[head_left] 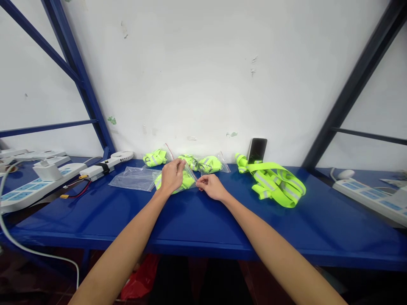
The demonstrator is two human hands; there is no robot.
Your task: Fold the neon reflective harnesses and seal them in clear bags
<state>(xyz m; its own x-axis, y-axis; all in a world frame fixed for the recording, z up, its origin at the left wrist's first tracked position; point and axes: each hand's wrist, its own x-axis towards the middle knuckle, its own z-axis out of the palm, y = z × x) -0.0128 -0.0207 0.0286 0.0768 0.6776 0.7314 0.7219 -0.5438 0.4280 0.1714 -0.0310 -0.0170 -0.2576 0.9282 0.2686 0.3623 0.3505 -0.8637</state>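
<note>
A clear zip bag (191, 173) with a folded neon-yellow reflective strap (187, 182) inside lies on the blue table between my hands. My left hand (172, 174) pinches the far end of the bag's zip edge. At the near end of that same edge, the fingertips of my right hand (211, 186) are closed on the plastic. Flat to the left lies another clear bag (132, 178), with no strap visible in it. Behind my hands are bagged yellow straps: one at left (155, 158), one in the middle (189, 161), one at right (210, 164).
Loose neon-yellow straps (280, 184) are heaped on the right, by a dark phone (257, 150) leaning at the wall. A small white fan (122, 156), a battery with wires (93, 171) and a power strip (41, 186) occupy the left. Another power strip (372, 197) is far right.
</note>
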